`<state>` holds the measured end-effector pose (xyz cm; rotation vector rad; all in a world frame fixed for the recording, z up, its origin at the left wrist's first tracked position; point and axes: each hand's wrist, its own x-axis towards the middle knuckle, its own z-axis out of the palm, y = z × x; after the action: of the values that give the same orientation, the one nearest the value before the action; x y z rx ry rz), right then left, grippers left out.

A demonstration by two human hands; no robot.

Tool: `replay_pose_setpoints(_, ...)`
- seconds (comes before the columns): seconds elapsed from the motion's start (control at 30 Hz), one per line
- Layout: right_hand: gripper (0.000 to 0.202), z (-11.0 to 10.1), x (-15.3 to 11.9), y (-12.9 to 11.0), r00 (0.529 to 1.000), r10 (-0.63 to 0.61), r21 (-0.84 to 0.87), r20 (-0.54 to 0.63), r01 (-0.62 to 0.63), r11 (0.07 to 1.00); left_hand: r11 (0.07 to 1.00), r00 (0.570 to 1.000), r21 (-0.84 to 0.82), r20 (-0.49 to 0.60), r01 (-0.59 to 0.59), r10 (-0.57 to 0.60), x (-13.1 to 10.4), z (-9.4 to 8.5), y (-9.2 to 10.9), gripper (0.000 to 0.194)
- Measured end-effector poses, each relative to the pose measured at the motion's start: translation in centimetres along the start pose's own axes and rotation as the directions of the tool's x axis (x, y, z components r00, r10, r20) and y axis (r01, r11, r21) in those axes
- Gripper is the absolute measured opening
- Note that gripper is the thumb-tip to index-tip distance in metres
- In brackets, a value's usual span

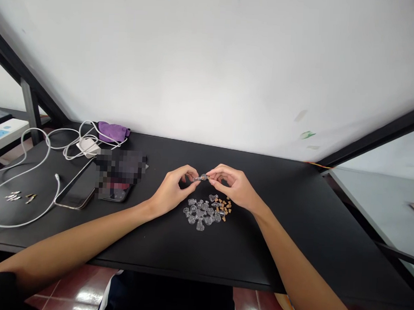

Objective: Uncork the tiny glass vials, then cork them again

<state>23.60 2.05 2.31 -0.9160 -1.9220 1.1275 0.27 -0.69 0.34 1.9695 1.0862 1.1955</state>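
Observation:
Above the middle of the black table, my left hand (176, 188) pinches one end of a tiny clear glass bottle (202, 178). From the other side, my right hand (233, 184) closes its thumb and fingertips on a small cork (208, 177) at the bottle's end. Whether the cork sits inside the neck is too small to tell. Just below my hands lies a pile of small clear glass bottles (200, 213) in various shapes. At the pile's right edge, under my right hand, several small tan corks (227, 205) are scattered.
Two phones lie to the left, a dark one (77, 185) and one partly blurred out (115, 192). A white cable (36, 164) loops around them, near a charger (88, 147) and a purple cloth item (114, 132). Small metal pieces (13, 195) lie far left. A white wall (211, 72) rises behind the table (257, 255).

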Motion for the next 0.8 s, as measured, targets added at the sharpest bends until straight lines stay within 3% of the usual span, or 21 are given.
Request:
replay_pose_setpoints(0.4, 0.02, 0.6, 0.1, 0.0, 1.0, -0.018, -0.04, -0.015, 0.017, 0.999, 1.0, 1.0, -0.012, 0.007, 0.0, 0.0, 0.0, 0.1, -0.1, 0.008)
replay_pose_setpoints(0.57, 0.015, -0.9, -0.1, 0.1, 0.999, 0.009, -0.21, 0.052, 0.002, 0.978, 1.0, 1.0, 0.008, -0.001, 0.01, -0.01, 0.0, 0.1, -0.1, 0.008)
replay_pose_setpoints(0.8, 0.013, -3.3, -0.5, -0.1, 0.967, 0.17, -0.367, 0.19, -0.09, 0.926, 0.996, 0.999, 0.081, 0.022, 0.039, -0.041, 0.1, 0.0, -0.1, 0.009)
